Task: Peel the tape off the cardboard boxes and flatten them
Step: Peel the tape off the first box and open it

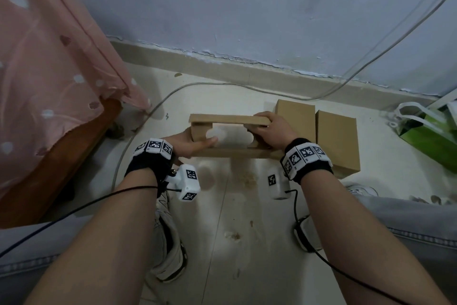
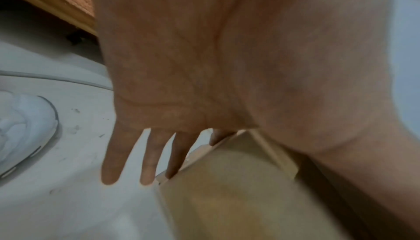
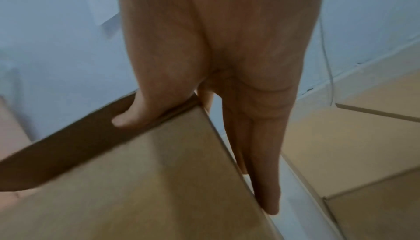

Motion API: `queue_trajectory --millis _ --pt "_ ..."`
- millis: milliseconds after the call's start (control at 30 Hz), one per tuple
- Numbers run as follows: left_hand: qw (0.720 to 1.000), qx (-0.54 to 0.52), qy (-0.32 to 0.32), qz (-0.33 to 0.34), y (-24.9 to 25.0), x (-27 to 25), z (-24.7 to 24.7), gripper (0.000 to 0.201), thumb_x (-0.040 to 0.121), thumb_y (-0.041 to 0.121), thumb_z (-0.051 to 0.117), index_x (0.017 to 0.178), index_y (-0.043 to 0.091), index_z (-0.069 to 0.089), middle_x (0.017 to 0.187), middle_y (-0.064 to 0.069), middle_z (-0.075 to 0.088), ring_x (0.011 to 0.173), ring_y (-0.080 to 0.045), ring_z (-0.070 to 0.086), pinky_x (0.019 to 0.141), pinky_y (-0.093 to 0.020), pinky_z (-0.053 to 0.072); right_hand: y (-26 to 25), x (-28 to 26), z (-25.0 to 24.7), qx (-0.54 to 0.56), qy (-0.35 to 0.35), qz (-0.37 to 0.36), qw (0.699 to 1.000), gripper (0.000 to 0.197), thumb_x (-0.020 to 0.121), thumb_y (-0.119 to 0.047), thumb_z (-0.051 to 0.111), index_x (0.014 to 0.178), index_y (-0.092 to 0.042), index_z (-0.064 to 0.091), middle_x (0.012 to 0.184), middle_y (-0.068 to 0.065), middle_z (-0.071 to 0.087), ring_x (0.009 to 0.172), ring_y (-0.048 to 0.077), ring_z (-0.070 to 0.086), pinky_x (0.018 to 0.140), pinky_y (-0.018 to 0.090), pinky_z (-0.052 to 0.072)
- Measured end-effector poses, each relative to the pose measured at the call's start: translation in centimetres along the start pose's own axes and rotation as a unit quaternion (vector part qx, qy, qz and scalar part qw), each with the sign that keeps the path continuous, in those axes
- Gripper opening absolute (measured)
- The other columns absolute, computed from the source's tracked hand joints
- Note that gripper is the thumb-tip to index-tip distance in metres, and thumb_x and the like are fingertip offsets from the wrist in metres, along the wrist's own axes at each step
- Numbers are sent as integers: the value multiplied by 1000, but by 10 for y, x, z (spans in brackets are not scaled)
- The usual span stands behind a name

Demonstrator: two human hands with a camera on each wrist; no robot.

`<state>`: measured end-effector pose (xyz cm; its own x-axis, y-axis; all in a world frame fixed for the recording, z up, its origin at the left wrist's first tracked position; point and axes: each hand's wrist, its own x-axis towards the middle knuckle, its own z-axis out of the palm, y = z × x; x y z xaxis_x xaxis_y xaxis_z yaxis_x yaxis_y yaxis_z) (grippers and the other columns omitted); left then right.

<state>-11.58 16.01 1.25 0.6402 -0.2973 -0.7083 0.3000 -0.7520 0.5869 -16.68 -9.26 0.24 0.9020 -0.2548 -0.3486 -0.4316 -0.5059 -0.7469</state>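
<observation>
I hold the opened cardboard box (image 1: 230, 154) above the floor (image 1: 247, 243), between my knees, both ends open so the pale floor shows through it. My left hand (image 1: 188, 142) is at its left end: the thumb (image 1: 207, 142) lies along the near wall's inner edge, and in the left wrist view my fingers (image 2: 150, 161) are straight and spread, the two nearest the box pressed against its outer corner (image 2: 204, 172), the others pointing free over the floor. My right hand (image 1: 272, 131) is at the right end. In the right wrist view its thumb (image 3: 129, 118) hooks over the rim into the dark inside of the box (image 3: 136, 181), while the fingers (image 3: 261, 172) run straight and together down the outer side, so the wall is pinched between thumb and fingers.

Just to the right of that hand, two closed cardboard boxes (image 1: 338, 141) stand side by side on the floor near the wall. A green bag (image 1: 430, 136) lies farther right. A pale cable (image 1: 222, 84) curves across the far floor, and a pink curtain (image 1: 49, 69) hangs at the left. My white shoe (image 2: 22, 127) is on the floor beside my left hand.
</observation>
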Motion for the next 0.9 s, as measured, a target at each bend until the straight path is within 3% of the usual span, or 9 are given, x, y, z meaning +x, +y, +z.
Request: queue_trajectory --millis 133,233,333,400,500,567,700,800,900 --pt "997 -14 69 -24 4 12 -2 86 56 69 76 117 11 57 109 -10 62 97 -30 64 83 -47 58 -9 -1 -6 -7 -13 46 999 61 79 -65 67 95 -7 73 77 6 70 65 18 64 52 25 53" --pt "995 8 80 -54 6 20 -1 70 67 57 77 113 8 57 101 -13 65 90 -31 68 81 -47 59 -13 -1 -2 -17 8 57 998 68 77 -69 65 83 -1 69 69 10 65 57 21 60 54 30 51" --pt "985 68 144 -67 9 27 0 72 68 58 77 114 7 57 106 -12 65 91 -30 65 81 -38 56 -18 -5 6 -18 21 57 998 74 78 -70 64 86 3 70 76 15 70 67 27 66 63 37 56" --pt "973 59 211 -71 8 32 0 78 71 51 78 126 4 50 119 -16 61 104 -34 61 83 -37 51 -24 -7 12 -17 22 65 998 74 76 -74 62 85 -1 70 74 9 69 69 25 67 65 36 56" --pt "963 40 258 -61 6 38 2 71 82 37 69 136 2 41 130 -23 54 115 -39 55 87 -38 45 -32 -9 22 -1 29 72 997 82 67 -83 59 113 -15 67 103 2 72 96 23 68 85 42 58" --pt "968 36 241 -66 7 43 7 64 84 38 67 131 -1 47 128 -23 56 113 -38 56 80 -34 42 -38 -10 26 -29 22 81 996 91 70 -74 66 138 -16 47 127 3 62 115 25 60 96 39 52" --pt "971 49 223 -74 10 47 15 58 90 32 63 132 -5 46 131 -23 55 119 -38 53 83 -32 41 -45 -7 27 -74 -12 144 987 83 89 -37 70 149 -7 21 138 12 51 124 31 53 90 35 45" --pt "971 69 217 -77 15 43 15 56 92 28 61 132 -5 41 132 -23 53 121 -38 52 82 -32 39 -41 -9 26 -93 -52 195 975 77 88 -35 71 147 -3 33 136 14 53 121 31 56 86 34 46" --pt "970 96 215 -60 21 42 17 55 91 28 62 129 -6 44 129 -23 54 119 -38 52 82 -33 40 -34 -11 27 -89 -22 181 979 41 91 -27 66 124 -5 57 123 13 62 109 29 61 82 32 49"
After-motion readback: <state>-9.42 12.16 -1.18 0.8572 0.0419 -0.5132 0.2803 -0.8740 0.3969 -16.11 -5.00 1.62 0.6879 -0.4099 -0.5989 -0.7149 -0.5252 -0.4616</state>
